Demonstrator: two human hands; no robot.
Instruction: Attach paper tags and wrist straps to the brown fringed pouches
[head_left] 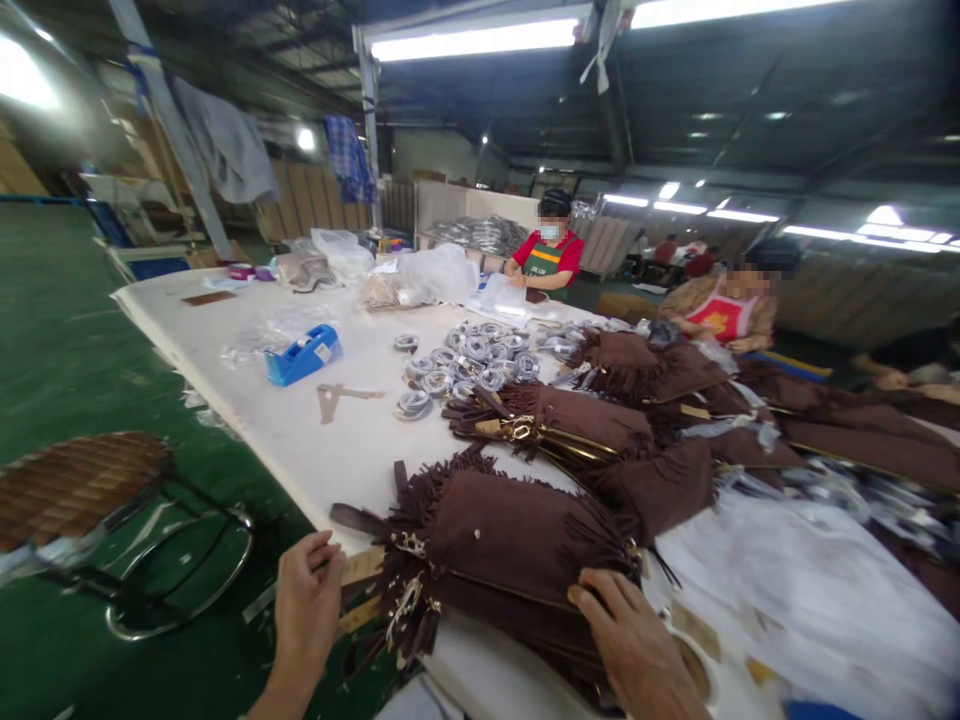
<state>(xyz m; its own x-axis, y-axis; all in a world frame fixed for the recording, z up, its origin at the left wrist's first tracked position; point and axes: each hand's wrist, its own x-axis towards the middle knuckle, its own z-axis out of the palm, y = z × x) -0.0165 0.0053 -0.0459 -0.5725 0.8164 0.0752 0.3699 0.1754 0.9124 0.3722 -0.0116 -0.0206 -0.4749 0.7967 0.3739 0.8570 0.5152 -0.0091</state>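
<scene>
A dark brown fringed bag (pixel 510 530) lies nearest to me at the table's front edge, with metal fittings and a strap at its left end. My right hand (pixel 630 630) rests on the bag's near right part, fingers slightly bent and apart. Beside the bag's left end is my left hand (pixel 307 595), its fingers loosely curled, with no object visible in them. Tan paper tags (pixel 364 567) hang from the bag close to these fingers. Just behind lies another stack of brown fringed bags (pixel 585 420) with gold zips and clasps.
Coiled grey straps (pixel 480 355) form a pile mid-table. Left of them are a blue tape dispenser (pixel 304 355) and a flat tan piece (pixel 341 397). White wrapping (pixel 810 570) covers the right side. A stool (pixel 82 490) stands at left. Two co-workers sit across the table.
</scene>
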